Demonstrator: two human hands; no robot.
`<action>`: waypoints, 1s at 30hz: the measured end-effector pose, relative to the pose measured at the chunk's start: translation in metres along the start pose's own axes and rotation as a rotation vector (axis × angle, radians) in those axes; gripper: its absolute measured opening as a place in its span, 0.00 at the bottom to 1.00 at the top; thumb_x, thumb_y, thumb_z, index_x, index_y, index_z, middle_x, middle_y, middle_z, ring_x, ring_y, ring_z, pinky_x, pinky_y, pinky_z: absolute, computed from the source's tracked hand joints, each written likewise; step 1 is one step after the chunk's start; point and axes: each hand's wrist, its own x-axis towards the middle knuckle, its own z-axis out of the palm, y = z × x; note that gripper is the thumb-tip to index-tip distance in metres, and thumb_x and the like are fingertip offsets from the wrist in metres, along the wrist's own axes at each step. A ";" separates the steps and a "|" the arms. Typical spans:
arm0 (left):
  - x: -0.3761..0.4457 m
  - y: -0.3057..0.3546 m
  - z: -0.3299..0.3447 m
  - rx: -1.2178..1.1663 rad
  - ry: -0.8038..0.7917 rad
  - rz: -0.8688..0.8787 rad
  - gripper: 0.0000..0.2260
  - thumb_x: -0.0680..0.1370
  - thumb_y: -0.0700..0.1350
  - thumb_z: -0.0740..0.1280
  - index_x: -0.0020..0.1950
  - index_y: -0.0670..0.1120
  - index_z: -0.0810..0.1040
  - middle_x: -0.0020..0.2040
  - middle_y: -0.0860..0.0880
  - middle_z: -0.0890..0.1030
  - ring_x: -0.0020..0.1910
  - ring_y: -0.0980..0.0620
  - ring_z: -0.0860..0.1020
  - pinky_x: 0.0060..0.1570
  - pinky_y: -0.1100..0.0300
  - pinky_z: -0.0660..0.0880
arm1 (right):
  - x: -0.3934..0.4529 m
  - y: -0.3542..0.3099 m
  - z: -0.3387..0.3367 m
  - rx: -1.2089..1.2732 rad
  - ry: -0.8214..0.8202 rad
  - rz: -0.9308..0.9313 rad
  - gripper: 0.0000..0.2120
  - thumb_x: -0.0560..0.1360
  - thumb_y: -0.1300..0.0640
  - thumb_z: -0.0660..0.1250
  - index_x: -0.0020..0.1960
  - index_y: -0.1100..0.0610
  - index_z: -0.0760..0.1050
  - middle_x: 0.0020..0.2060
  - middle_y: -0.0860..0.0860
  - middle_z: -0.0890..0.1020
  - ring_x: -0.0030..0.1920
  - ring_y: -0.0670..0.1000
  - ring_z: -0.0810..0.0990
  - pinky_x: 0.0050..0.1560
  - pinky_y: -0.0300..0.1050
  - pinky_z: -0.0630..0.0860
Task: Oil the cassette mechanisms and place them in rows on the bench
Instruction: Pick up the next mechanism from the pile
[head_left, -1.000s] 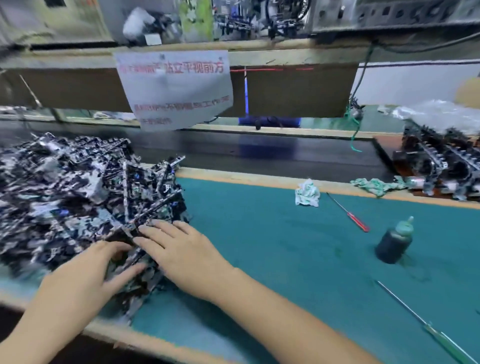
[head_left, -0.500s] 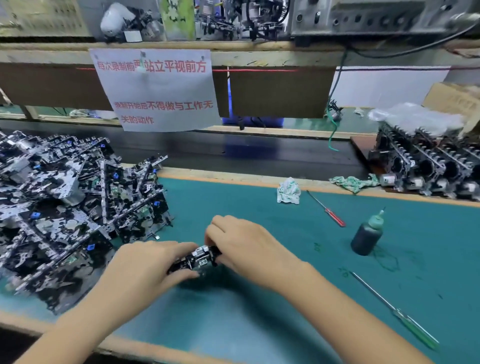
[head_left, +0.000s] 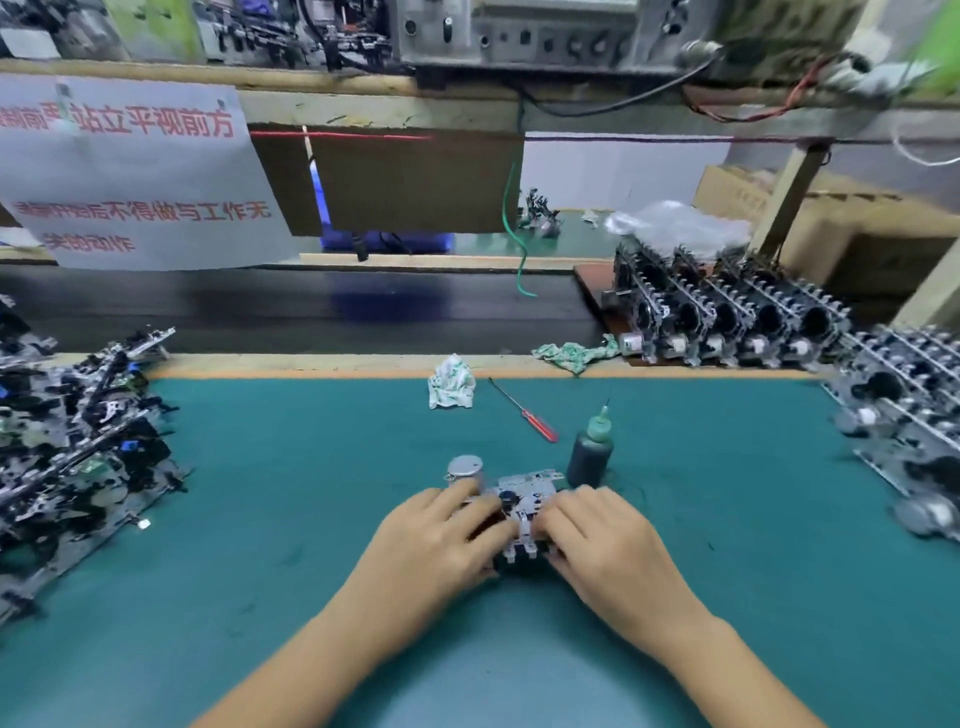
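i have both hands, left hand (head_left: 441, 540) and right hand (head_left: 602, 545), grasping the mechanism (head_left: 522, 512); the oil bottle (head_left: 590, 452) stands just beyond it, nearer my right.

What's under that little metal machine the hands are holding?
The green mat shows all around the cassette mechanism. Both hands, left and right, cover its sides, so directly underneath is hidden.

Head-worn view, down over bench (head_left: 260, 519)

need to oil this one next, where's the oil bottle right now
In the head view the oil bottle stands upright on the green mat, just beyond the right hand, with the red screwdriver behind it.
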 end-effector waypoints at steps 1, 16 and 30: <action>-0.002 0.001 0.004 -0.016 -0.025 0.000 0.24 0.58 0.56 0.81 0.51 0.51 0.82 0.52 0.50 0.83 0.52 0.49 0.77 0.48 0.58 0.74 | -0.004 -0.001 0.003 -0.001 0.007 -0.010 0.10 0.75 0.63 0.59 0.38 0.57 0.75 0.35 0.51 0.77 0.34 0.53 0.71 0.34 0.46 0.69; -0.017 -0.024 0.020 -0.803 -0.370 -0.469 0.46 0.59 0.64 0.78 0.69 0.72 0.52 0.69 0.72 0.57 0.69 0.70 0.58 0.68 0.71 0.57 | -0.023 0.012 -0.004 0.366 0.171 0.445 0.10 0.75 0.50 0.61 0.46 0.56 0.74 0.41 0.47 0.77 0.40 0.44 0.71 0.42 0.40 0.67; -0.011 -0.016 0.019 -0.698 -0.346 -0.466 0.43 0.62 0.56 0.73 0.67 0.74 0.50 0.64 0.75 0.56 0.67 0.69 0.60 0.64 0.76 0.56 | -0.035 0.040 0.000 -0.006 -0.009 1.058 0.03 0.73 0.63 0.68 0.41 0.62 0.76 0.38 0.58 0.79 0.40 0.61 0.77 0.43 0.52 0.68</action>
